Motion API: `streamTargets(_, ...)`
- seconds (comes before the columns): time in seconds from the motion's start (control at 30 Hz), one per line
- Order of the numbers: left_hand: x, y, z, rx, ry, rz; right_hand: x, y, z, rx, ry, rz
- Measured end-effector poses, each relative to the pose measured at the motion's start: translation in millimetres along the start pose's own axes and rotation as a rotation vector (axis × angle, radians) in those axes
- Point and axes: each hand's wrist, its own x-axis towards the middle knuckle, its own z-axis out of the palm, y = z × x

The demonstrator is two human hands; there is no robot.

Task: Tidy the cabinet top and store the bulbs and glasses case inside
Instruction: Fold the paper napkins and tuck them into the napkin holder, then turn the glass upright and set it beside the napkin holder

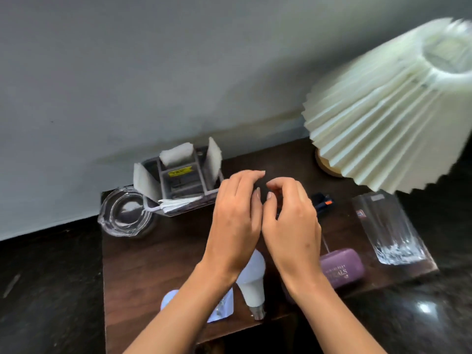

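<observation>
Hovering side by side over the middle of the cabinet top (143, 256), both hands are empty, fingers (251, 175) curled loosely apart. The bulb (251, 282) lies under the left hand's (235, 221) wrist, nearer the person than the fingertips, long axis running front to back, base toward the front edge. The case (342, 268) lies just right of the right hand's (291, 221) wrist, lengthwise left to right.

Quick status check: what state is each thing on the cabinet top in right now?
Cardboard box: flaps open, upright.
Glass ashtray: upright, looks empty.
White bulb: lying down.
Purple glasses case: closed, lying flat.
Drinking glass: upright, empty.
Left hand: empty.
Right hand: curled, contents unclear.
</observation>
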Motion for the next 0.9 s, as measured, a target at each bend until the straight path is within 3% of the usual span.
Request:
streamTargets(0.23,-28.2,48.5,61.4,-0.213,-0.194,-0.037,-28.0,54.5,-55.8,-0.101,0.086,0.091)
streamTargets(0.43,-35.8,79.2,116.4,-0.307,-0.368,-0.254,-29.9,105.0,-93.8,-0.171,0.103,0.115)
streamTargets(0.57,-30.9,91.8,142.8,-0.367,-0.394,-0.44,-22.1,132.3,-108.7,-0.265,0.092,0.144)
streamTargets(0.67,-23.0,100.5,156.3,-0.396,-0.412,-0.571,-10.6,150.0,-112.2,-0.295,0.018,0.2)
streamTargets(0.9,-11.9,100.7,177.2,-0.46,-0.389,-0.65,16.7,174.6,-108.5,-0.185,-0.248,0.357)
